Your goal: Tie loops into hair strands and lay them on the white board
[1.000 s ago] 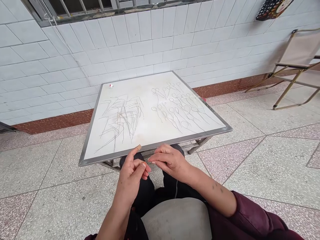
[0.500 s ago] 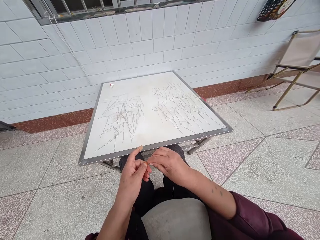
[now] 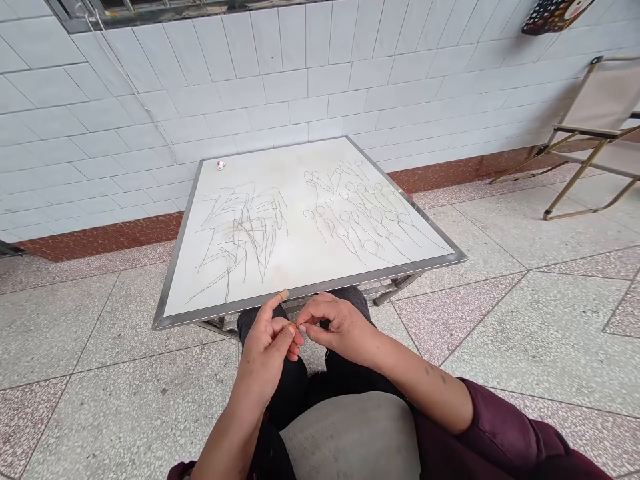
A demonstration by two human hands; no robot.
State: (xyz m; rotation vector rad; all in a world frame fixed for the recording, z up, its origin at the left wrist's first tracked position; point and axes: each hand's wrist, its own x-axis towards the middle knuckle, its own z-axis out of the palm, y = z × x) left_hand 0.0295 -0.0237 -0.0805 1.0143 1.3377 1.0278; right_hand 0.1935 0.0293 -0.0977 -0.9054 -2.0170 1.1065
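Note:
My left hand (image 3: 267, 353) is in front of the table's near edge, thumb and a finger pinched together and the index finger raised with a tan cover (image 3: 285, 294) on its tip. Close beside it, my right hand (image 3: 345, 331) pinches at the same spot. Between the fingertips is a very thin wire, mostly hidden; a fine pale length of it shows faintly below my right hand. On the white table (image 3: 295, 260), several bent thin wires (image 3: 245, 227) lie crossed in a pile at the left. Several wires with looped ends (image 3: 370, 247) are spread at the right.
A small white-and-red item (image 3: 221, 165) sits at the table's far left corner. The table has a metal rim and stands near a tiled wall (image 3: 280, 87). A folding chair (image 3: 595, 127) stands at the right. My knees are under the table's near edge.
My right hand's fingers have shifted slightly, with a small gap now showing beside the left fingertips. The pale strand below the right hand shows less clearly. The view has tilted slightly.

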